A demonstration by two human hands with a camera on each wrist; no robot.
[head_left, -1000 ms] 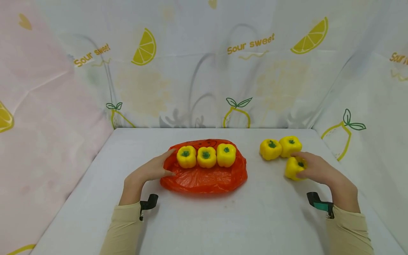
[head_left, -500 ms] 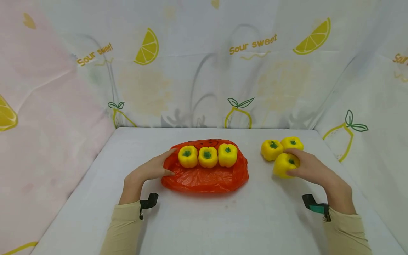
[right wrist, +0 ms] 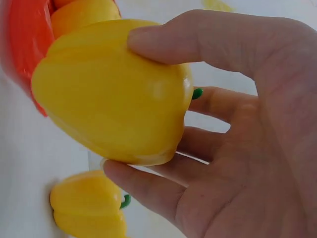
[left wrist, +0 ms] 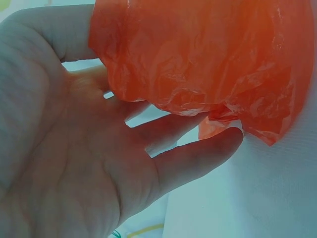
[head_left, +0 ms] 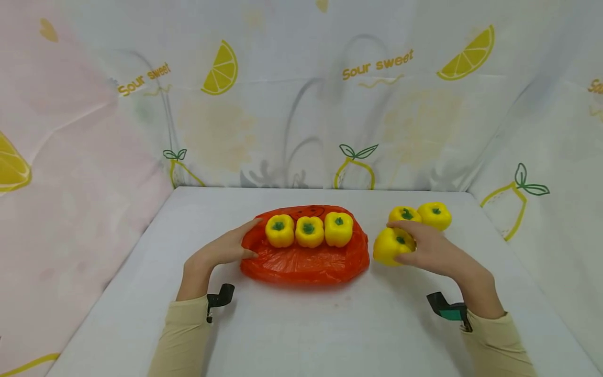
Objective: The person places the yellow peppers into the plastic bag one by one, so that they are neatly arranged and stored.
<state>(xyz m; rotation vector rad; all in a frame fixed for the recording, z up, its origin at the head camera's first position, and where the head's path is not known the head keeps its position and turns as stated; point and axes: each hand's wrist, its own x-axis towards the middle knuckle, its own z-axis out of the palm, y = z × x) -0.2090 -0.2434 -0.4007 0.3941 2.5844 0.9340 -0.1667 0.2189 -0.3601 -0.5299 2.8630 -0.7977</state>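
Observation:
In the head view, my right hand [head_left: 433,248] grips a yellow bell pepper [head_left: 391,247], thumb and fingers on its sides, just right of a red plastic bag [head_left: 301,267]. The right wrist view shows this pepper [right wrist: 114,94] between thumb and fingers, its green stem facing the palm. My left hand [head_left: 226,248] rests at the bag's left edge with its fingers spread. Close up in the left wrist view, those fingers [left wrist: 198,161] lie fairly straight, partly hidden by the bag [left wrist: 198,54]. Several yellow peppers are about; a row of three, including a middle pepper [head_left: 309,233], sits on the bag.
Two more yellow peppers stand behind my right hand: a nearer-left pepper [head_left: 404,213], partly covered, and a right pepper [head_left: 434,215]. White cloth covers the table [head_left: 301,335]. A printed curtain [head_left: 273,115] hangs along the back and sides.
My right hand has taken hold of the nearest loose pepper and carried it left, toward the bag. The left hand stays at the bag's edge. The view has shifted slightly.

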